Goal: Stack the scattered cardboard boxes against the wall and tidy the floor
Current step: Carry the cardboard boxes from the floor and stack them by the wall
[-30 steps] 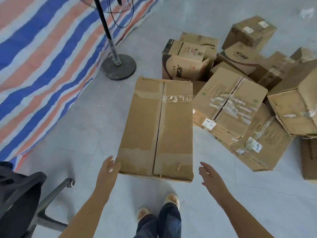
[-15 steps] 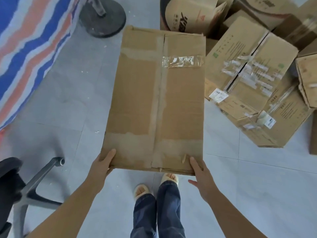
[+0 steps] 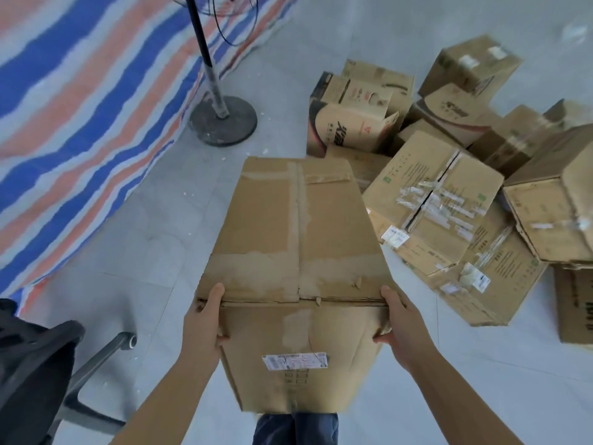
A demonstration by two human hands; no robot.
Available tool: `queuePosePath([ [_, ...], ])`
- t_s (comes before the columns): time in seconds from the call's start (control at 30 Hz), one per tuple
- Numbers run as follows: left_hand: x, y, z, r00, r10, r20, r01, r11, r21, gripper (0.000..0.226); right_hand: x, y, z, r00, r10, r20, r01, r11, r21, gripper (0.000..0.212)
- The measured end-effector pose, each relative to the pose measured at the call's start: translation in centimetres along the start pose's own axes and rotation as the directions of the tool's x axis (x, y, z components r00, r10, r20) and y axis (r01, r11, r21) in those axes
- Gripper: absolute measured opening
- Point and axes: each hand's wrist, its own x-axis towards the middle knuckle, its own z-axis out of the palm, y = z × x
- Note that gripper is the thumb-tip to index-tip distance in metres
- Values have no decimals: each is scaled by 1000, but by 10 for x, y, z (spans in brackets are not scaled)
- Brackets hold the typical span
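A long brown cardboard box [image 3: 295, 226] with worn tape marks is lifted off the floor in front of me, its near end face with a white label turned toward me. My left hand [image 3: 203, 319] grips the box's near left corner, thumb on top. My right hand [image 3: 398, 319] grips the near right corner the same way. A heap of several scattered cardboard boxes [image 3: 430, 200] lies on the grey tiled floor to the right.
A standing fan's round base [image 3: 223, 123] and pole stand ahead on the left, beside a blue, orange and white striped tarp [image 3: 80, 107]. A black office chair [image 3: 35, 374] sits at the lower left. My legs show below the box.
Both hands reached the box's near edge, took hold of its corners and lifted it, tilting the near end up toward me so its end face shows.
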Motion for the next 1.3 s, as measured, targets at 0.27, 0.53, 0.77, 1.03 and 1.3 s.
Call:
queuePosePath([
  [0.27,-68,25,-24,991,108,-79,-112,992,-54,22,-56,-31,-5,987,-148,67,149,989,-20,19],
  [0.53,-117,47,-17,962,199,-189,-217,973,-77,12,-83,-73,-23,951,-263,161,264,964,16,18],
  [0.77,-187,7,10,888,172,-426,-274,943,-191,13,-75,-88,-60,897,-282,340,319,946,-56,22],
  [1.03,-300,-91,-6,770,-28,-637,-294,871,-393,21,-113,-66,-88,796,-207,569,420,866,-273,19],
  [1.3,-413,-208,-58,641,-177,-747,-341,806,-483,15,-192,26,-118,688,-96,719,502,779,-377,43],
])
